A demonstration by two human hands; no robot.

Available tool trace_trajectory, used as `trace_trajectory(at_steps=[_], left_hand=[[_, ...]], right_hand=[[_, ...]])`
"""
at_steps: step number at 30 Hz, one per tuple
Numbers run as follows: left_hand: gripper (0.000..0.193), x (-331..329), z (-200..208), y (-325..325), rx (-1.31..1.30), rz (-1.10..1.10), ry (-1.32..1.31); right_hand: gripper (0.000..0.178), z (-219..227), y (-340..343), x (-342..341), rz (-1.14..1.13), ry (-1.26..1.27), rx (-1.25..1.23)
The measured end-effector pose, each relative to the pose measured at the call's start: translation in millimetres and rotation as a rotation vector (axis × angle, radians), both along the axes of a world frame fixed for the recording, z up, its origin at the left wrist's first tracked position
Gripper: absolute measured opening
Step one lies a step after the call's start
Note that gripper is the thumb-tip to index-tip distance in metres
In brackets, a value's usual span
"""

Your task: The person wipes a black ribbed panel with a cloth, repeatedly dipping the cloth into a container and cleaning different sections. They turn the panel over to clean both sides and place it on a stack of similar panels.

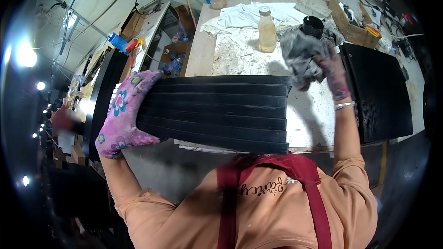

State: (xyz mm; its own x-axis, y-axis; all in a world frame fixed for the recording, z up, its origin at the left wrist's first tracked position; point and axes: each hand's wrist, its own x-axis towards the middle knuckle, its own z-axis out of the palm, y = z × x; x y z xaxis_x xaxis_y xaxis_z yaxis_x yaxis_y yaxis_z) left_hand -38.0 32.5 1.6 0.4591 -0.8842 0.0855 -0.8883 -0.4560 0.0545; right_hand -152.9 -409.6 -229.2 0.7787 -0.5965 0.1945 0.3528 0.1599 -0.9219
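Observation:
My left hand, in a pink flowered glove, grips the left end of a black ribbed panel that I hold up on edge in front of my chest. My right hand, in a dark stained glove, clutches a crumpled grey rag just above the panel's upper right corner. The rag hangs close to the panel's top edge; I cannot tell whether it touches. The worktable lies beyond the panel.
A plastic bottle of yellowish liquid and a black round pot stand on the table by white cloths. Another black panel lies at the right. A cardboard box sits at the back right, shelves at left.

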Motion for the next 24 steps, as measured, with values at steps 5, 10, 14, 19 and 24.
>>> trace_trajectory(at_steps=[5,10,14,19,24], left_hand=[[0.111,-6,-3,8,0.045,-0.003,0.002],[0.106,-6,-12,15,-0.094,-0.071,-0.089],[0.104,-2,-11,14,-0.106,-0.065,-0.06],[0.102,-4,-9,19,-0.098,-0.054,-0.022],[0.102,7,-13,12,-0.134,-0.077,-0.065]], right_hand=[[0.058,184,64,-28,0.088,-0.282,-0.619],[0.038,227,184,-6,0.59,-0.275,-1.301],[0.012,224,211,13,0.697,-0.343,-1.46],[0.013,242,184,-32,0.583,-0.041,-1.585],[0.018,228,234,43,0.498,-0.353,-1.626]])
